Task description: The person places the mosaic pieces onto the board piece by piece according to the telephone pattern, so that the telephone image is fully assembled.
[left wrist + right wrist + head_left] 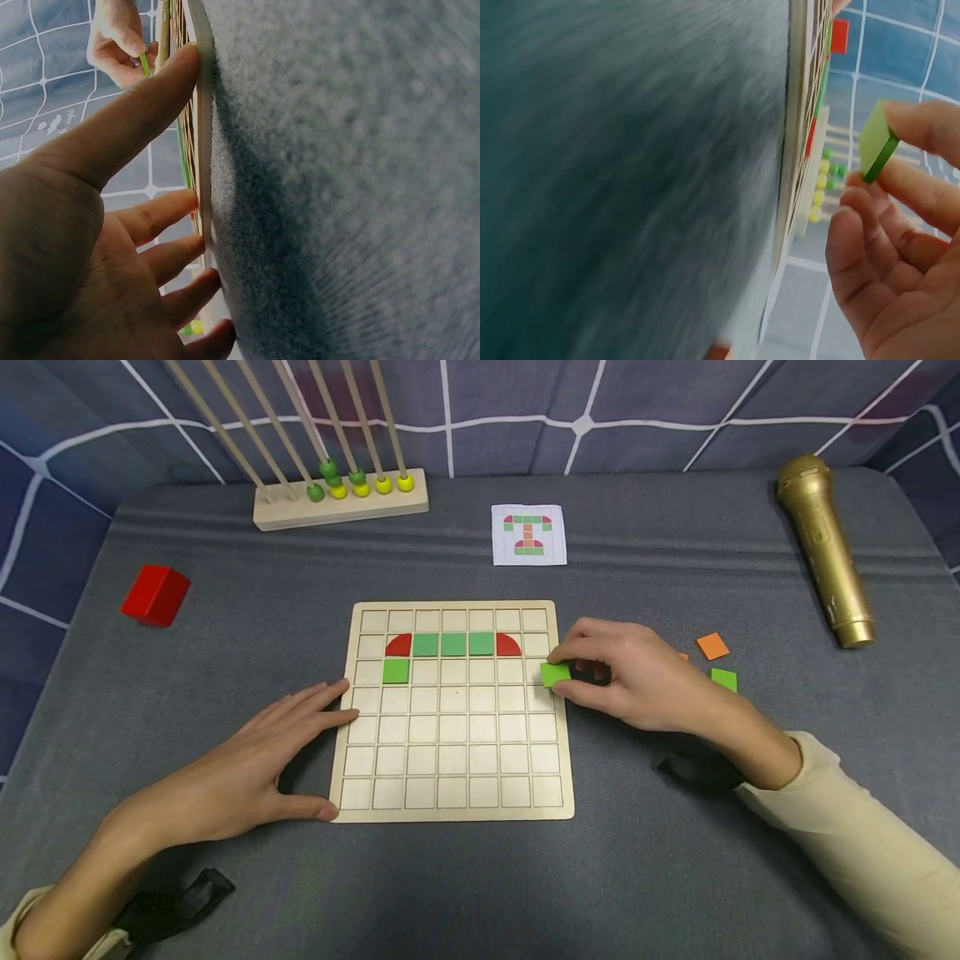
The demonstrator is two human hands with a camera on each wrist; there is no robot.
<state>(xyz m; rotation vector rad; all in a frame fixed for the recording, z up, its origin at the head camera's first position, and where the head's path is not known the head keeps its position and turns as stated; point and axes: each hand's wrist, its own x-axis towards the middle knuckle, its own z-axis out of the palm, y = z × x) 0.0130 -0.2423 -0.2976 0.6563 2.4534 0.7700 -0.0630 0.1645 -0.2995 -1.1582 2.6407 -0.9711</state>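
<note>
A wooden grid board [453, 727] lies in the middle of the head view. Three green squares [453, 645] sit in one of its upper rows, between a red quarter-round tile [399, 646] on the left and another red quarter-round tile [508, 646] on the right. Below the left one lies a green square [396, 672]. My left hand [243, 768] rests along the board's left edge, fingers extended and spread, thumb by the lower corner. Between thumb and fingertips, my right hand [637, 675] pinches a green square tile [877, 141] over the board's right edge.
Right of my right hand lie an orange tile [712, 646] and a green tile [724, 679]. A pattern card [502, 553] sits behind the board. A bead rack [375, 507] and a red block [153, 596] stand at left, a gold microphone [828, 552] lies far right.
</note>
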